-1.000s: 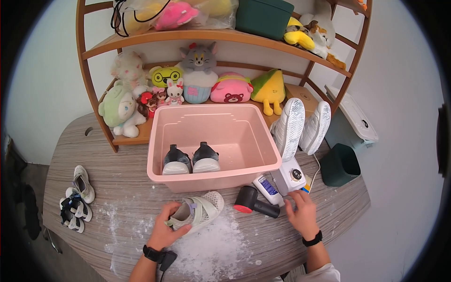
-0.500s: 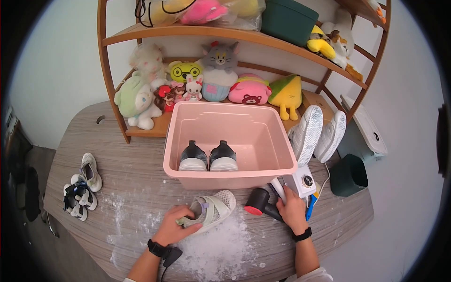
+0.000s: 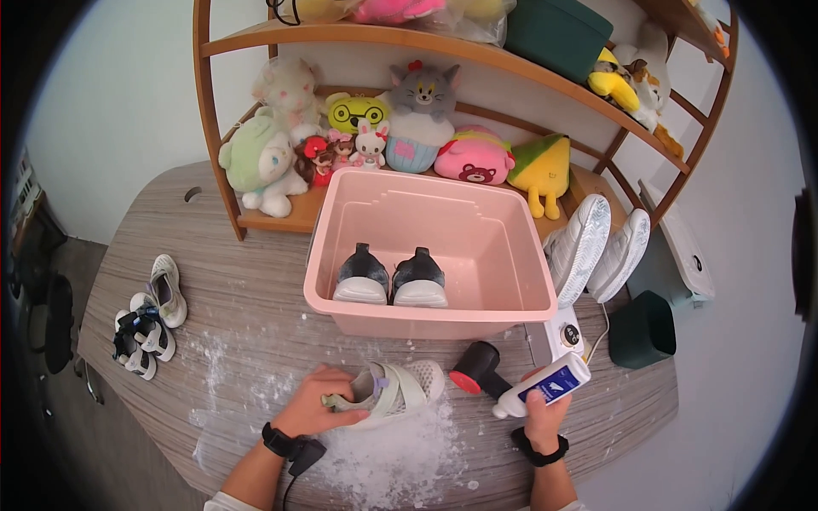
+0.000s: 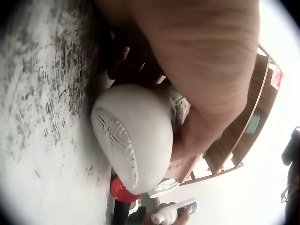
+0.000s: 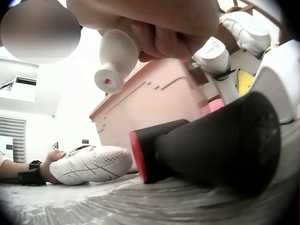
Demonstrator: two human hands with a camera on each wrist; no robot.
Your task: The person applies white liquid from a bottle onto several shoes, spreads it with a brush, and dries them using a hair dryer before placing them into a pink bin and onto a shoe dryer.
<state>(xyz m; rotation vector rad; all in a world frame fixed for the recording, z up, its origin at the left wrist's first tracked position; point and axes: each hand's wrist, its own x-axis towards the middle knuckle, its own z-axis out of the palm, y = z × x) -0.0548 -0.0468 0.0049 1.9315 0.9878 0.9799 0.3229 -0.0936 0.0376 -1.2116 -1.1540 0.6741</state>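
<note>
My left hand grips a pale sneaker by its heel, the toe pointing right, over a patch of white powder on the table. In the left wrist view the sneaker's rounded heel fills the middle. My right hand holds a white bottle with a blue label, raised and tilted so its narrow end points down and left. From the right wrist the bottle's nozzle shows a small red spot at its tip. Just left of that hand lies a black hair dryer with a red end.
Behind stands a pink bin holding two dark-and-white shoes. White shoes sit sole-out on a white device with a dial. A dark green bin is at right; small shoes lie at left. Plush toys fill the shelf.
My right hand has taken the bottle from beside the white device, lifted it and tilted it towards the sneaker. My left hand keeps its hold on the sneaker. The head view has shifted.
</note>
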